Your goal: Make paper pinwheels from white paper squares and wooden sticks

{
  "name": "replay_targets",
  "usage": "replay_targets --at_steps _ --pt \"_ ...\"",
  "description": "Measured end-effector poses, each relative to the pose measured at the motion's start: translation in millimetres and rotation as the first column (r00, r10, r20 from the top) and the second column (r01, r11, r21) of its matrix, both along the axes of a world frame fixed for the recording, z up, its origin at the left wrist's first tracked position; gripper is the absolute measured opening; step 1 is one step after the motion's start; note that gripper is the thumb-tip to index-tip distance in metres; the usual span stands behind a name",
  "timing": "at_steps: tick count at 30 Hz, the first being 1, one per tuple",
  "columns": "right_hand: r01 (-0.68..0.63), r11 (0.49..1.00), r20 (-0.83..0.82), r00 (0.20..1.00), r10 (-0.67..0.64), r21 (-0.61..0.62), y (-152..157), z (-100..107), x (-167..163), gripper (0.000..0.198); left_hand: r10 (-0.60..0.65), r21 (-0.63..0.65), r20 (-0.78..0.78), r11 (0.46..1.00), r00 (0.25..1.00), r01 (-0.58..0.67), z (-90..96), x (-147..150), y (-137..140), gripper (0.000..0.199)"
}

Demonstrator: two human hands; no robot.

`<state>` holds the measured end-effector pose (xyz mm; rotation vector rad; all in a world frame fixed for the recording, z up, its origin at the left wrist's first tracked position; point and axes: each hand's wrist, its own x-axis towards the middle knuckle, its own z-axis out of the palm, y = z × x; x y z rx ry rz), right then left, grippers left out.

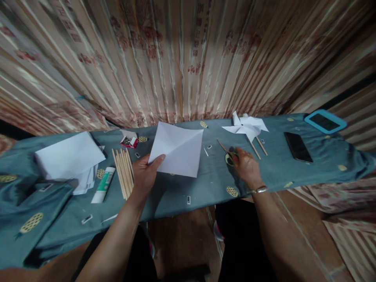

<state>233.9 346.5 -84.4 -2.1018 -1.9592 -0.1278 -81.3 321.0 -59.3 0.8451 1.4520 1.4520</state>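
Observation:
My left hand [145, 170] pinches the left corner of a square sheet of white paper [180, 150], thumb on top. Diagonal creases cross the sheet, which is held up over the cloth. To the right, my right hand [246, 164] has its fingers closed at the handles of a pair of scissors [225, 148], whose blades point up and left. Part of the handles is hidden by the fingers. Beyond that hand lie white paper pinwheels [245, 126] with wooden sticks [254, 148].
Left on the blue-green cloth [164, 203] are a stack of paper [70, 154], a glue stick [104, 185], several wooden sticks [123, 172] and a small red box [129, 140] of metal pieces. A phone [298, 147] and a blue-framed device [325, 120] lie right. A curtain [182, 58] hangs behind.

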Motion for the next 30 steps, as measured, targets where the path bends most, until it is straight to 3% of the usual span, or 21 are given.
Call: replay_targets --at_steps 3,7,11,19,21,24,26,27,28,30 --pt "0.003 0.996 0.098 0.995 0.006 -0.091 -2.5 -4.4 8.6 0.032 0.032 0.014 -0.021 0.999 0.999 -0.031 -0.1 -4.8 3.8 0.032" --pt "-0.003 0.997 0.151 0.989 0.014 -0.072 -6.9 -1.0 6.3 0.032 0.064 0.039 -0.045 0.997 0.997 -0.063 -1.4 -10.3 8.6 0.030" --pt "-0.059 0.998 0.138 0.989 0.057 0.004 -7.9 2.7 -5.0 0.036 0.078 0.049 -0.067 0.996 0.995 -0.075 1.6 -12.1 9.5 0.027" --pt "-0.018 0.994 0.091 0.995 0.028 -0.111 -16.4 3.5 -5.5 0.030 0.076 0.091 -0.039 0.993 0.996 -0.072 -2.3 -18.8 12.6 0.029" --pt "0.009 0.989 0.015 1.000 -0.006 -0.146 -16.1 3.6 0.5 0.029 0.082 0.104 -0.041 0.991 0.996 -0.078 -1.7 -20.7 13.5 0.029" --pt "0.060 0.981 -0.236 0.966 -0.103 -0.183 -15.6 6.1 7.3 0.026 0.109 0.125 -0.046 0.987 0.993 -0.103 0.0 -23.5 14.5 0.028" --pt "0.042 0.977 -0.439 0.889 -0.133 -0.210 -18.3 10.7 7.7 0.028 0.123 0.133 -0.041 0.984 0.992 -0.117 0.1 -25.0 15.3 0.028" --pt "0.006 0.975 -0.566 0.813 -0.133 -0.220 -20.9 13.8 6.0 0.031 0.124 0.137 -0.032 0.983 0.992 -0.119 -0.2 -25.5 15.9 0.029" --pt "-0.049 0.973 -0.717 0.685 -0.132 -0.226 -24.3 17.3 3.0 0.035 0.125 0.139 -0.019 0.983 0.992 -0.121 -0.6 -25.7 16.5 0.029" --pt "-0.157 0.965 -0.943 0.295 -0.155 -0.208 -32.2 23.8 -7.4 0.039 0.135 0.140 0.019 0.981 0.991 -0.136 -1.1 -25.3 17.7 0.029"
